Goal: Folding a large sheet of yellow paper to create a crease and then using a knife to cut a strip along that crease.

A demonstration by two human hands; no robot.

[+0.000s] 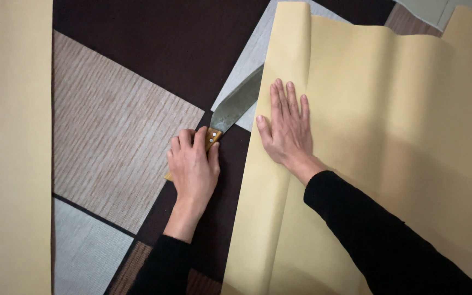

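A patchwork carpet of brown, beige and grey panels point(116, 125) was spread underneath. The left hand point(194, 166) was clamped on a wooden-handled steel knife point(230, 112); the right hand point(285, 128) was pressed flat, fingers apart, on yellow paper point(389, 136), right of the knife.

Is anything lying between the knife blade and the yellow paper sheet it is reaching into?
Nothing visible does. The left hand grips the knife by its wooden handle, and the blade tip already disappears under the folded edge of the yellow paper sheet, which the right hand presses flat.
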